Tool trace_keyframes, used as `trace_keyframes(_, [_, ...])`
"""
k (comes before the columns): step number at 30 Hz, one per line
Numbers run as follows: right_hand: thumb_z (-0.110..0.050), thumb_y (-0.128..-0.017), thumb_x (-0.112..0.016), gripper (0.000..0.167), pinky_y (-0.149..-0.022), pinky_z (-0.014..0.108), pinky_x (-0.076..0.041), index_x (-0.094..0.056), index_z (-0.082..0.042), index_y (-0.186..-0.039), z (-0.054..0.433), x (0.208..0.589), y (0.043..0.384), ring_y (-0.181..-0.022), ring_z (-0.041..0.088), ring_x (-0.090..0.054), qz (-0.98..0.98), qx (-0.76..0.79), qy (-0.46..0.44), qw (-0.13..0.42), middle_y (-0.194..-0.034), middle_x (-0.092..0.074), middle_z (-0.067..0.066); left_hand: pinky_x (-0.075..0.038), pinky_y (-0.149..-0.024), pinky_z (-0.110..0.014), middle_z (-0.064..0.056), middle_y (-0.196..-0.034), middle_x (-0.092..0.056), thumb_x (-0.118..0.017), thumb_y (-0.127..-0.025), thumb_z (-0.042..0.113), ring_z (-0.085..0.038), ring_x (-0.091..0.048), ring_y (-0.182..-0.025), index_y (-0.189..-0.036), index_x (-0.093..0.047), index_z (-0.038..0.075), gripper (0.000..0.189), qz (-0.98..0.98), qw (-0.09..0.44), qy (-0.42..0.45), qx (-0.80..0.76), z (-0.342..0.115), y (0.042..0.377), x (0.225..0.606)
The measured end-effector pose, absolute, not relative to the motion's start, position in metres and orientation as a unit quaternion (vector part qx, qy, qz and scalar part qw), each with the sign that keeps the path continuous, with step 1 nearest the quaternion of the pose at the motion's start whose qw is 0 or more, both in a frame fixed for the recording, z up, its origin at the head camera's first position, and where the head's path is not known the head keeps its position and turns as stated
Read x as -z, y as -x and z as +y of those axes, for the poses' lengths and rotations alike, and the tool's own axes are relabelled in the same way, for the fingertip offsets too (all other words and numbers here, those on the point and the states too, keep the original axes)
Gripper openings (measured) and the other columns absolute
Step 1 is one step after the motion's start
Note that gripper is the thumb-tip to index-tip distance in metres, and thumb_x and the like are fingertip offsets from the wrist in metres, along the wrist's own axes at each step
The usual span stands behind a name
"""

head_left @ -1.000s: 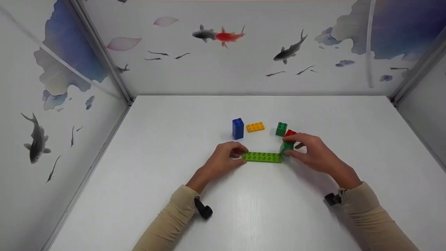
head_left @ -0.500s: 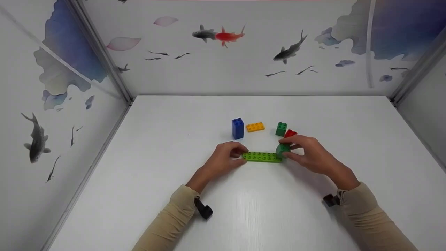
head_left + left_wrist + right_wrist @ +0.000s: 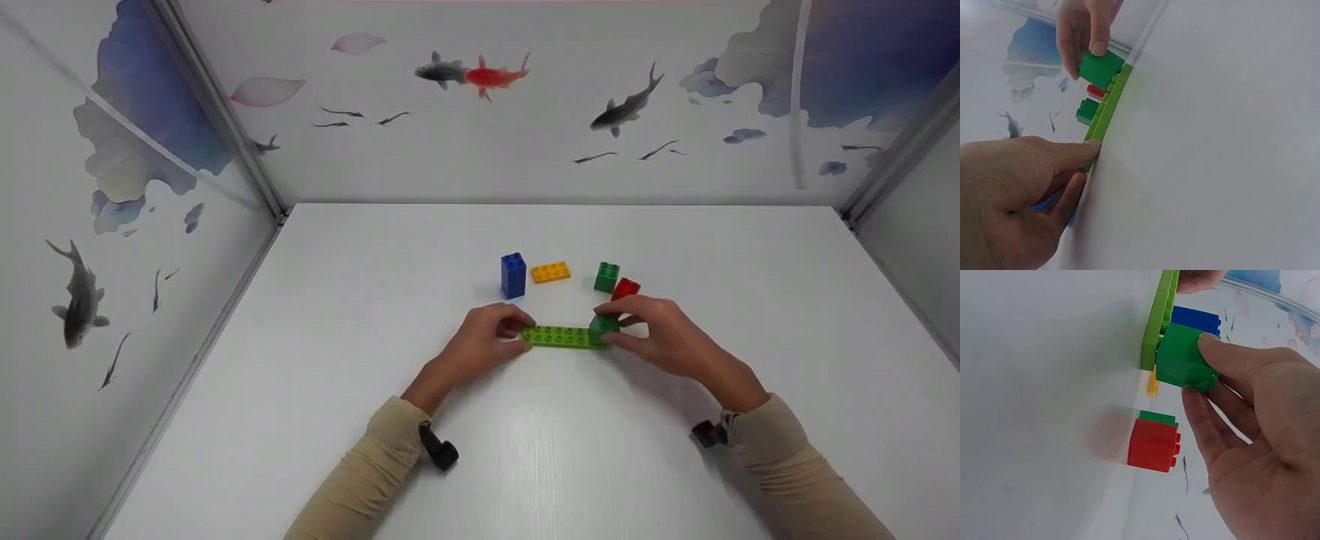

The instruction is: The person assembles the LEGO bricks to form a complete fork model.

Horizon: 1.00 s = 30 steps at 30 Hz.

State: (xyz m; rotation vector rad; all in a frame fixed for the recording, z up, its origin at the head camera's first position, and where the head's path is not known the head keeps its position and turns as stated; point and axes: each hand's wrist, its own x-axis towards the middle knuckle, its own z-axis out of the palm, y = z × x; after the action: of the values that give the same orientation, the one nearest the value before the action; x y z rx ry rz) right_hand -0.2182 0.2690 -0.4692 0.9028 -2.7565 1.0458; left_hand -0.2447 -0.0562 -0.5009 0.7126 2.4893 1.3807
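A long light green building-block plate (image 3: 562, 337) lies flat on the white table, studs up, with a seam across it in the wrist views. My left hand (image 3: 480, 337) pinches its left end between thumb and fingers. At the other end, my right hand (image 3: 667, 337) holds a dark green brick (image 3: 602, 328) by thumb and fingertips. That green brick (image 3: 1182, 357) sits right at the plate's studs in the right wrist view, a little tilted. From the left wrist view, the light green plate (image 3: 1109, 107) runs from my left thumb to under the brick.
Just behind my right fingers stands a red brick (image 3: 626, 286), with a second dark green brick (image 3: 607, 276) beyond it. Farther left are a flat yellow plate (image 3: 551, 272) and a tall blue brick stack (image 3: 514, 276). Printed walls close in the table (image 3: 375, 255).
My right hand has moved left with the dark green brick, from beside the plate's right end to over it. More of the red brick shows. My left hand has kept its place.
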Motion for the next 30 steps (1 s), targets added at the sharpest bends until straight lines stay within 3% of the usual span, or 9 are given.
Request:
trace_keyframes(12, [-0.001, -0.091, -0.086, 0.047, -0.095, 0.052, -0.065, -0.073, -0.006, -0.136, 0.2659, 0.4705, 0.2176, -0.111, 0.031, -0.078, -0.893, -0.356, -0.276, 0.012, -0.129, -0.078, 0.007, -0.061, -0.103, -0.029, 0.003, -0.124, -0.076, -0.080, -0.098, 0.010, -0.011, -0.071, -0.110, -0.127, -0.076, 0.015, 0.030, 0.844, 0.098, -0.231, -0.473, -0.0548, 0.2438, 0.5021])
trace_keyframes(23, [-0.002, -0.091, -0.085, 0.045, -0.093, 0.046, -0.066, -0.074, -0.006, -0.135, 0.2635, 0.4725, 0.2189, -0.109, 0.028, -0.079, -0.895, -0.351, -0.274, 0.009, -0.128, -0.079, 0.007, -0.062, -0.101, -0.032, 0.003, -0.122, -0.078, -0.081, -0.097, 0.008, -0.012, -0.072, -0.108, -0.126, -0.078, 0.014, 0.030, 0.843, 0.092, -0.230, -0.478, -0.0550, 0.2438, 0.5019])
trace_keyframes(30, [-0.007, -0.092, -0.086, 0.045, -0.099, 0.047, -0.064, -0.076, -0.009, -0.135, 0.2617, 0.4668, 0.2195, -0.114, 0.027, -0.077, -0.907, -0.334, -0.257, -0.008, -0.125, -0.079, 0.004, -0.062, -0.099, -0.029, 0.004, -0.121, -0.078, -0.082, -0.096, 0.009, -0.011, -0.072, -0.105, -0.125, -0.079, 0.016, 0.029, 0.844, 0.092, -0.223, -0.480, -0.0538, 0.2438, 0.5029])
